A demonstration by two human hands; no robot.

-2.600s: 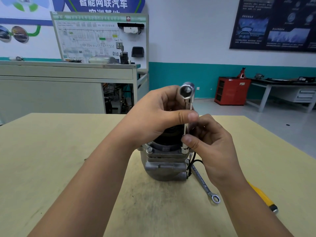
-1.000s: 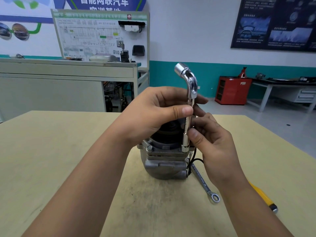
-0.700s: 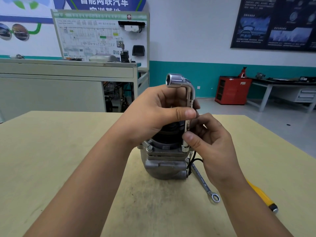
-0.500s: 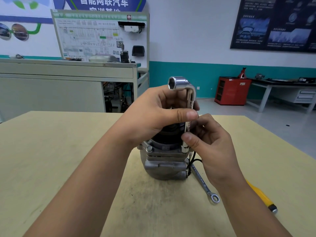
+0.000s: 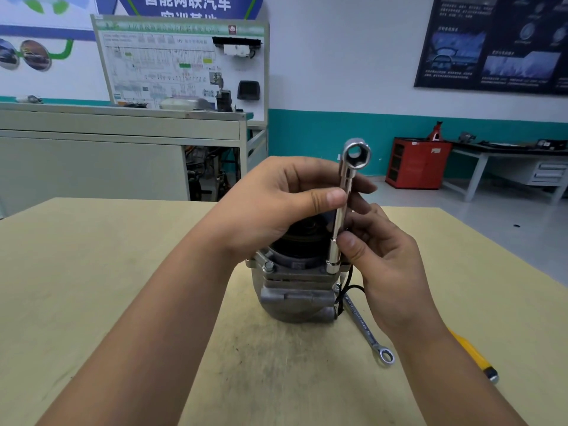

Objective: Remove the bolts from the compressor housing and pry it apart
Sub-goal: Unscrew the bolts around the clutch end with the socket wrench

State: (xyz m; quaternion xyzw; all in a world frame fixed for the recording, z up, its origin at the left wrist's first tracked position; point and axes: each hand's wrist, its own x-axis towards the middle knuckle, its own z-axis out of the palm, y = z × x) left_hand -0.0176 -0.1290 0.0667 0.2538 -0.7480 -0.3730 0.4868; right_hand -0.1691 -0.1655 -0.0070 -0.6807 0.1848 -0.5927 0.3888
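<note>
A grey metal compressor housing (image 5: 295, 299) stands upright on the wooden table (image 5: 92, 272), its black pulley end up. A chrome L-shaped socket wrench (image 5: 339, 216) stands vertically with its lower socket on a bolt at the housing's right flange. Its bent upper socket opening faces me. My left hand (image 5: 276, 204) pinches the wrench shaft between thumb and fingers. My right hand (image 5: 378, 256) pinches the shaft lower down, just above the flange. One bolt head (image 5: 268, 266) shows on the left flange.
A ring spanner (image 5: 367, 332) lies on the table right of the housing, beside a black cable (image 5: 345, 287). A yellow-handled tool (image 5: 473, 353) lies farther right, partly under my forearm. Behind the table stand a grey bench (image 5: 123, 127) and a red cabinet (image 5: 416, 162).
The wrench has turned on the bolt: its bent top pointed left half a second ago and now faces me. Both hands keep their places on the shaft.
</note>
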